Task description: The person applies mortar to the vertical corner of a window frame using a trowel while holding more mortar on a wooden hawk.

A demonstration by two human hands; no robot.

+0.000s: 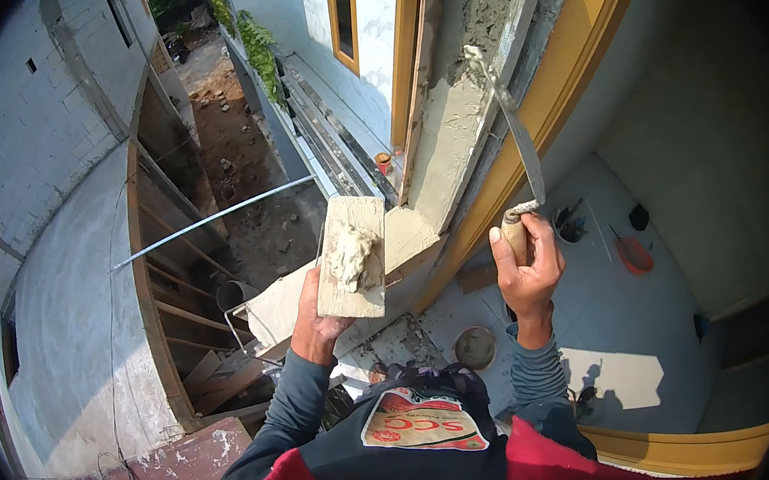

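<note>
My left hand point(313, 321) is closed around the underside of a small wooden hawk board point(352, 305), its grip hidden from view. A lump of wet grey mortar point(352, 255) lies on the board. In my right hand point(532, 275) is a trowel point(525, 148), held by its round wooden handle. Its long thin blade appears nearly edge-on, pointing up and left, with mortar at the tip. That tip is over the narrow mortared wall strip point(451, 121) beside the door frame; whether it touches cannot be told. The strip looks smooth lower down and rough near the top.
A yellow-brown frame point(561, 90) borders the strip on the right. On the tiled floor indoors stand a mortar bucket point(475, 347) and an orange basin point(633, 255). A pale pipe point(210, 221) crosses a drop on the left, near a curved wall edge point(148, 310).
</note>
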